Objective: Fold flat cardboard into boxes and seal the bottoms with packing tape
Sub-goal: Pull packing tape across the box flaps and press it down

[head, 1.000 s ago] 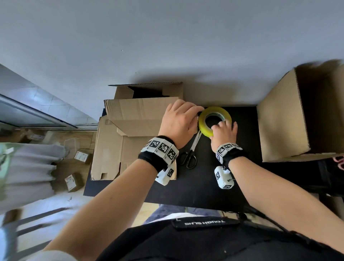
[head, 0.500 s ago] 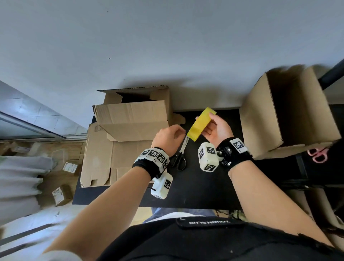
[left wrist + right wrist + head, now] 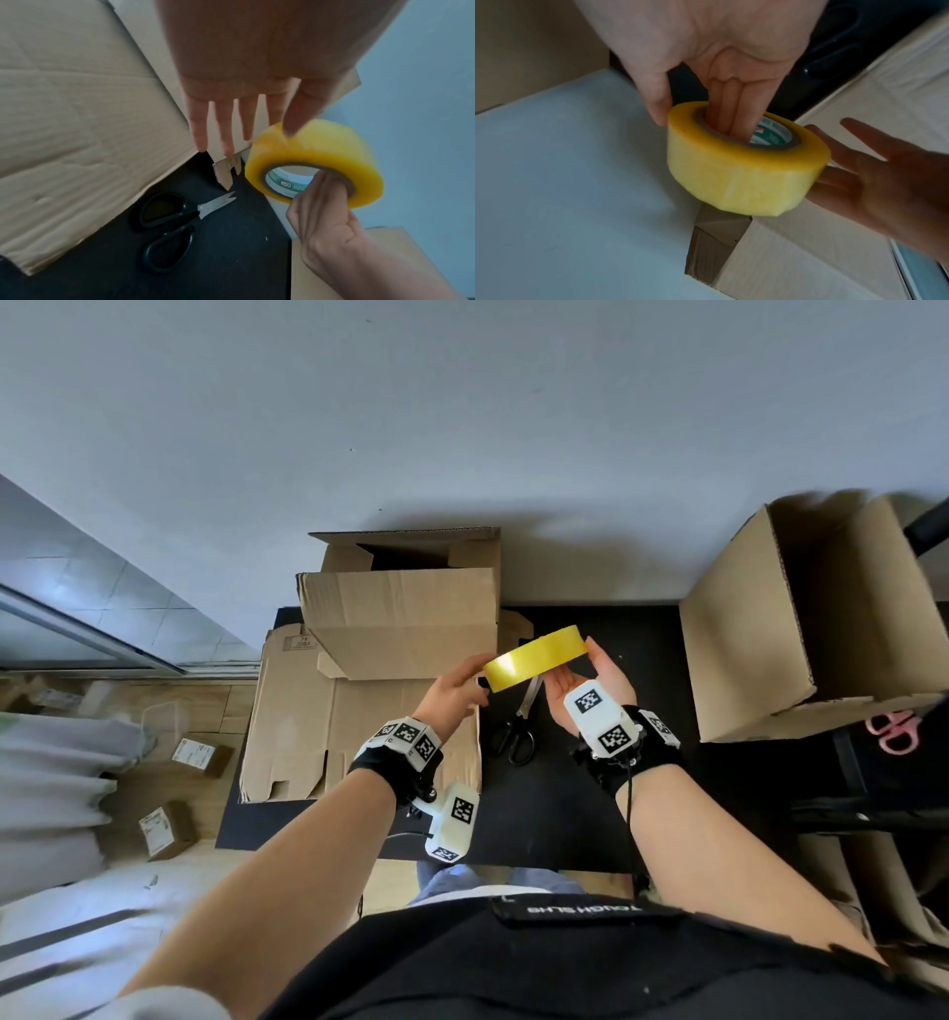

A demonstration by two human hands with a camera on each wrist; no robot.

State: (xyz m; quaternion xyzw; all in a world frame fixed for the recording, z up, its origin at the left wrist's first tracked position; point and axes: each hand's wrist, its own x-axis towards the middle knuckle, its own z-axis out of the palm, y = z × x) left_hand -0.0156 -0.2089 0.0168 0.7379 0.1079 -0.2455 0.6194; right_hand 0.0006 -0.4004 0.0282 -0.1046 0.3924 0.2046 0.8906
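Here, a person's right hand (image 3: pixel 590 690) holds a roll of yellow packing tape (image 3: pixel 536 663) in the air above a black table (image 3: pixel 575 803), two fingers (image 3: pixel 727 113) pushed down through the roll's core and the thumb pressed against its outer wall. The left hand (image 3: pixel 454 690) reaches in from the other side with its fingers (image 3: pixel 221 125) straight and slightly spread; one fingertip touches the roll's yellow outer face while the others stay clear of it. The roll is tilted, its printed inner core facing the right wrist.

Below the hands, black-handled scissors (image 3: pixel 516 731) lie flat on the table, blades nearly together, just beside the right edge of a stack of flat cardboard (image 3: pixel 359 737) covering the table's left part. A partly folded box (image 3: pixel 400 608) sits on that stack near the wall, its flaps standing open. Well apart on the right, a second box (image 3: pixel 801 629) lies on its side, its open mouth turned up and to the right. Pink-handled scissors (image 3: pixel 896 731) rest at the far right edge of the head view, on a dark surface. Small labelled parcels (image 3: pixel 164 829) lie on the floor to the left.
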